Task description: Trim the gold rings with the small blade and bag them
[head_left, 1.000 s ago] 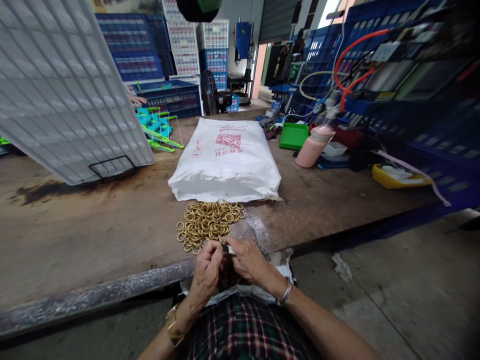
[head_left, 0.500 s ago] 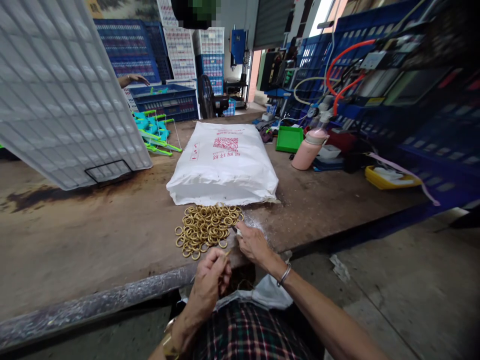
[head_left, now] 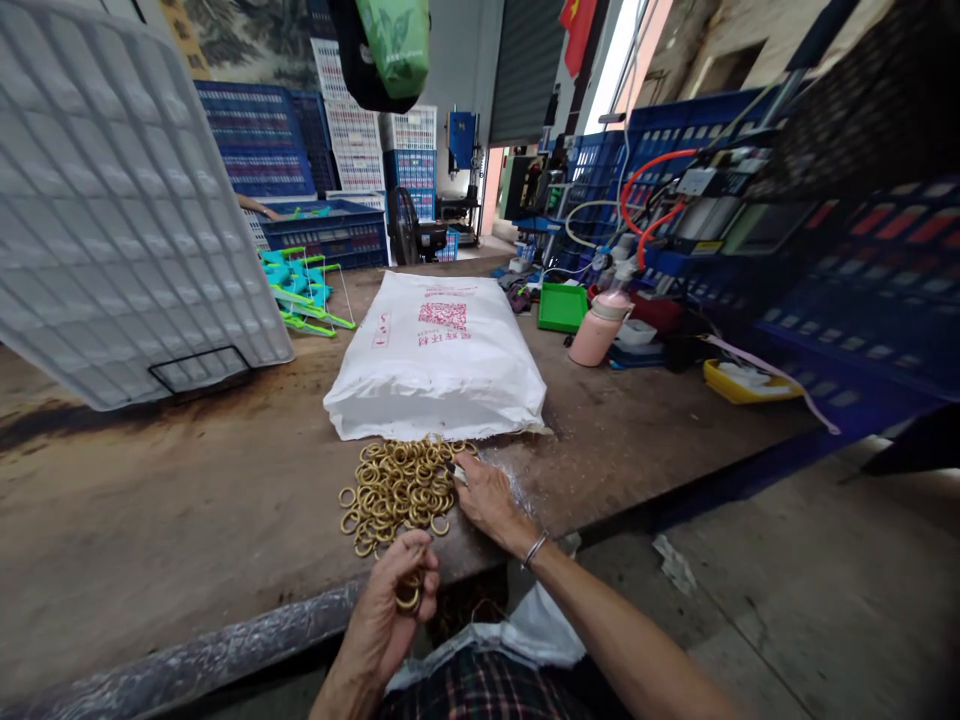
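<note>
A pile of brass-coloured rings (head_left: 397,490) lies near the table's front edge, against a white woven sack (head_left: 442,370) with red print. My left hand (head_left: 401,590) is closed at the near side of the pile, and several rings show in its curled fingers. At the pile's right side, my right hand (head_left: 491,505) grips a small tool (head_left: 459,473), pale with a dark tip. Its kind is mostly hidden by the fingers. The tip is over the rings; whether it touches one I cannot tell.
A white ribbed crate (head_left: 142,220) stands tilted at the left of the wooden table (head_left: 225,480). Behind the sack's right side are a green tray (head_left: 562,308), a pink bottle (head_left: 600,330) and a yellow tray (head_left: 750,385). Another person's arm (head_left: 259,207) reaches toward a blue crate (head_left: 330,235).
The view has tilted up slightly. My left hand has turned, now showing rings in its curled fingers. My right hand has moved left with the small tool, closer over the pile.
</note>
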Demonstrator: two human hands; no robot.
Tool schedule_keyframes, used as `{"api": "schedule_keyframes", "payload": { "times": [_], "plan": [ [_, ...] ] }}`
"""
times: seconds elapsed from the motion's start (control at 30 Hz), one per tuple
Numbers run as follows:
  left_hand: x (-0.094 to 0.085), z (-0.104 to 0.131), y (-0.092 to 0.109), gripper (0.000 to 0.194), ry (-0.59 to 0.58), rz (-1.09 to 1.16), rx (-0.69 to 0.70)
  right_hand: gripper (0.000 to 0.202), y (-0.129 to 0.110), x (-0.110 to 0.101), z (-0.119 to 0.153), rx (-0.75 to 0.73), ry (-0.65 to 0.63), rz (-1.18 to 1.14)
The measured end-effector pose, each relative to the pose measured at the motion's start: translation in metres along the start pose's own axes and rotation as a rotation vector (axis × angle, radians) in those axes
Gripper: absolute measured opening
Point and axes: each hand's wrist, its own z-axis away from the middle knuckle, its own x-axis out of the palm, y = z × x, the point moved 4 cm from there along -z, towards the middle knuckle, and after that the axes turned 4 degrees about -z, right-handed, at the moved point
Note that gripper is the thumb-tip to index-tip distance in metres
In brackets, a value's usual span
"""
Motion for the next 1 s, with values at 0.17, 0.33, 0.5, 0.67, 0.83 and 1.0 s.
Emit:
{"api": "schedule_keyframes", "payload": {
  "times": [0.17, 0.33, 0.5, 0.67, 0.83, 1.0],
  "plan": [
    [-0.008, -0.009, -0.001, 0.018, 0.085, 0.142, -0.062, 0.022, 0.0, -0.002, 0.002, 0.003, 0.0, 0.011],
    [-0.005, -0.016, 0.004, 0.023, 0.097, 0.02, 0.007, 0.023, -0.002, -0.007, 0.012, -0.062, 0.02, -0.079],
    [0.004, -0.019, 0.01, 0.033, 0.089, -0.286, 0.218, 0.026, -0.018, -0.014, 0.035, -0.273, 0.029, -0.22],
    [0.005, -0.019, 0.007, 0.035, 0.089, -0.477, 0.256, 0.013, -0.034, -0.016, 0.048, -0.278, -0.019, -0.418],
    [0.001, -0.013, 0.014, 0.029, 0.158, -0.759, 0.441, 0.022, -0.037, -0.012, 0.047, -0.063, -0.134, -0.736],
    [0.006, -0.006, 0.018, 0.026, 0.107, -0.875, 0.583, 0.029, -0.033, -0.002, 0.047, 0.042, -0.234, -0.832]
  ]
}}
